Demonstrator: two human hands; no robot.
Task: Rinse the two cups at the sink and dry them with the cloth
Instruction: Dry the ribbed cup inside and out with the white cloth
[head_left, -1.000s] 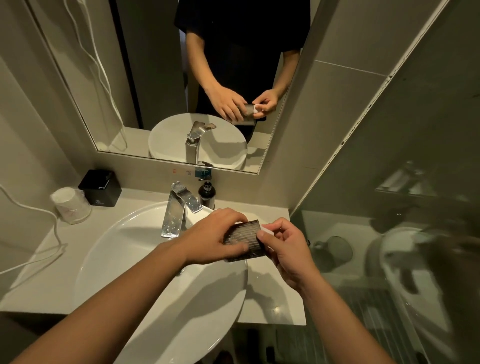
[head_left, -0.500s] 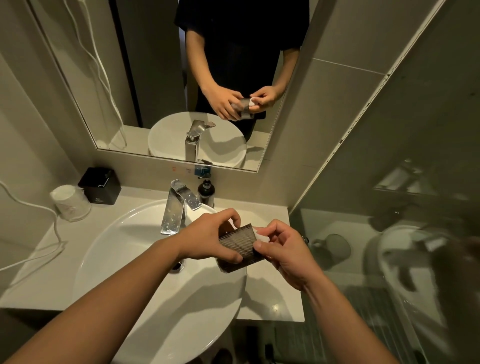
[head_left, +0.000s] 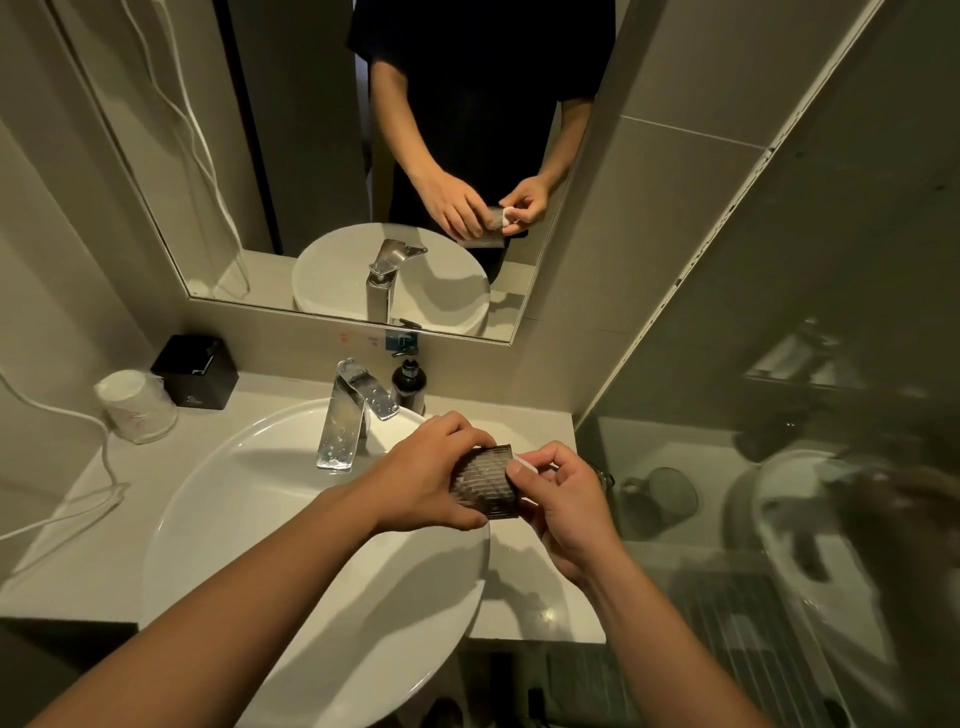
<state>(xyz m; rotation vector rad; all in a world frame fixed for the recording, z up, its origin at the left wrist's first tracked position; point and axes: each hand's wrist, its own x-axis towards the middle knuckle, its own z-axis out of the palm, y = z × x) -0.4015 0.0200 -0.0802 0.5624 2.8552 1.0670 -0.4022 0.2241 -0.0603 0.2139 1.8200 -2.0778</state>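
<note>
Bathroom counter (head_left: 62, 561) carries one white basin (head_left: 249, 519); above its right rim, the left hand (head_left: 431, 478) wraps one dark ribbed cup (head_left: 483, 483), the right hand (head_left: 561, 499) pinches one white cloth (head_left: 523, 464) at its mouth. Labels unreadable.

counter (head_left: 72, 561) | basin (head_left: 218, 519) | black box (head_left: 197, 371) | wrapped cup (head_left: 136, 405) | soap bottle (head_left: 409, 385) | cable (head_left: 78, 512)

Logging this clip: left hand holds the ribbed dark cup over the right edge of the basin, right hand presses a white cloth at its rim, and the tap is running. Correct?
Not quite. In the head view the tap is off: no stream falls from its spout. The rest stands: the left hand holds the ribbed dark cup, and the right hand presses the white cloth at its rim.
</note>
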